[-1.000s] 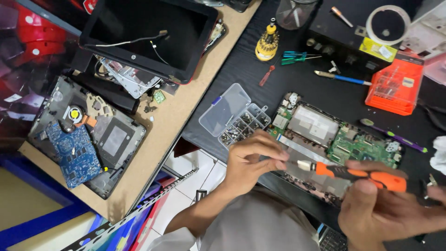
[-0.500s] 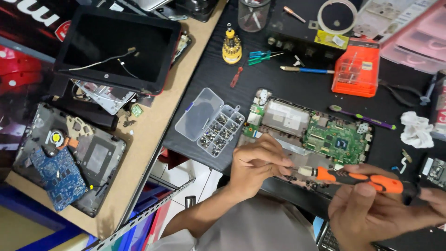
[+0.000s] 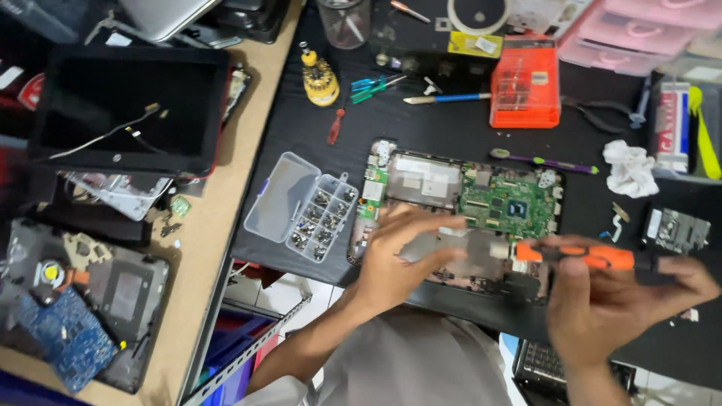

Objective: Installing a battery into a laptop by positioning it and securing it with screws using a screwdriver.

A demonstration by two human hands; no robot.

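- The opened laptop base with a green circuit board and grey metal shield [image 3: 481,214] lies on the black mat [image 3: 421,120] that covers the right part of the counter [image 3: 218,225], close to the mat's near edge, just in front of the person.
- The left hand [image 3: 398,259] rests on the near left part of the base, fingers [image 3: 421,225] spread and pressing down on the grey metal plate; they pin it and do not wrap around anything.
- The right hand [image 3: 617,301] is clenched around an orange-handled screwdriver [image 3: 579,256], its tip pointing left onto the plate, just beside the left fingertips.
- A clear plastic compartment box of small screws [image 3: 304,210], lid open, sits just left of the base, near the mat's left edge.
- Toward the far edge lie an orange plastic bit case [image 3: 525,84], a blue-handled tool [image 3: 444,98] and a yellow round screwdriver set [image 3: 320,79]; a crumpled white tissue [image 3: 628,169] lies to the right of the base.
- On the bare wood at the counter's left rest a black screen panel with loose cables [image 3: 124,113] and another dismantled grey laptop base [image 3: 90,308].
- Risk, as I judge it: the tip could slip off a screw head and score the green board or jab the left fingers so near it; a freed screw could roll off the near edge, and the open box could be knocked by the left forearm.
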